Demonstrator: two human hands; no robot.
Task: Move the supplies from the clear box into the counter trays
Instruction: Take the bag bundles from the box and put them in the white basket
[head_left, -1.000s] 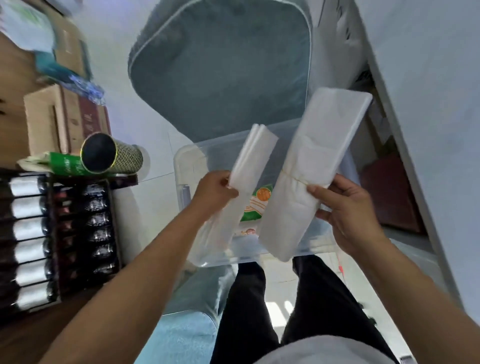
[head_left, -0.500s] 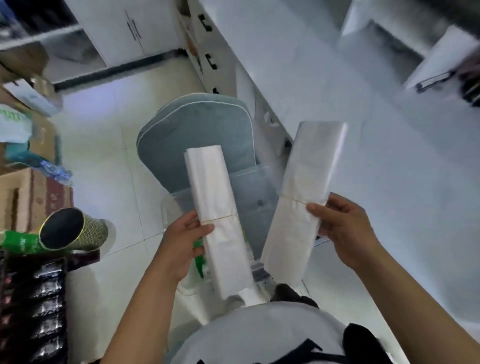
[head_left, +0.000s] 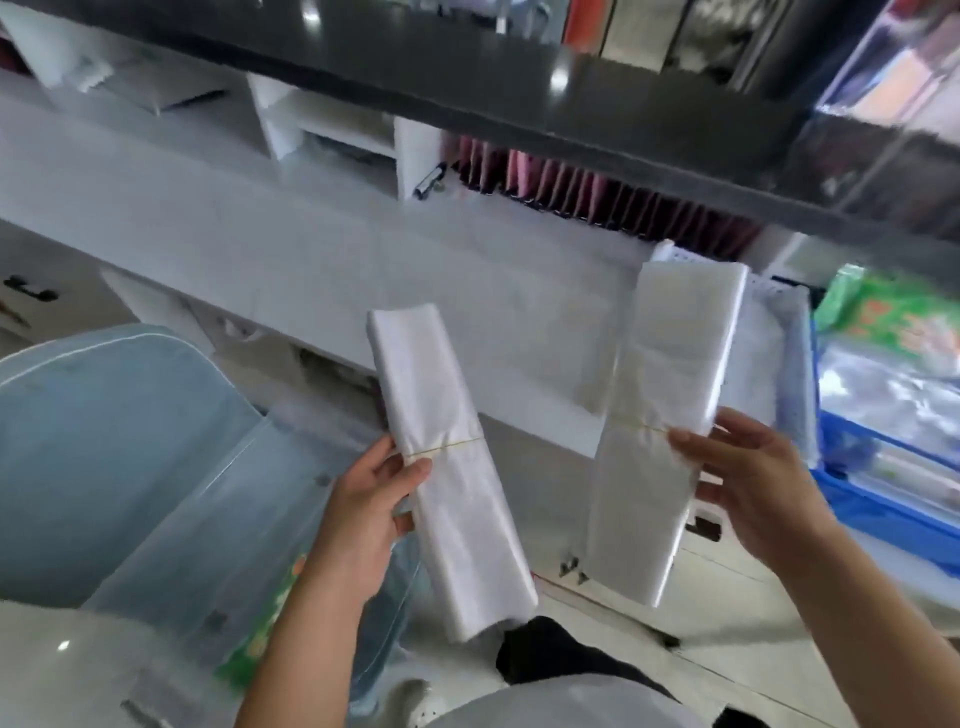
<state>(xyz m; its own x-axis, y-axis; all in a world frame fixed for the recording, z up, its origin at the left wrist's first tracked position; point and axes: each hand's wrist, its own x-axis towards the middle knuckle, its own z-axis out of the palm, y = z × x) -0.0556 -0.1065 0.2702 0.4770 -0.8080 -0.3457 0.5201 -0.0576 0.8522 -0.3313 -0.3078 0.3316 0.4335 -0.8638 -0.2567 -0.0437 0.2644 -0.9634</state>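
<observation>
In the head view, two bundles of folded white plastic bags are held up in front of the white surface (head_left: 311, 244). The narrower bundle (head_left: 447, 467) is grasped by the left hand (head_left: 358, 514): the thumb is laid across its front just below a thin yellow rubber band, and the fingers are curled behind it. The wider bundle (head_left: 660, 415) is grasped by the right hand (head_left: 748, 488), with the thumb pressed on its front edge beside its own yellow band and the other fingers behind. Both bundles are kept nearly upright and well apart from each other, neither one touching the surface.

The clear box (head_left: 208, 519) is seen at the lower left, below the left forearm, and a green printed packet (head_left: 265, 623) is visible through its wall. A grey-blue chair cushion (head_left: 93, 441) lies just behind the box. At the right edge a blue tray (head_left: 883, 499) with shiny packets is placed on the surface, and a white perforated tray (head_left: 769, 291) is partly hidden behind the wider bundle. Pink and dark folders (head_left: 597, 192) are stood in a row under a dark shelf (head_left: 467, 88). The whole picture is somewhat blurred.
</observation>
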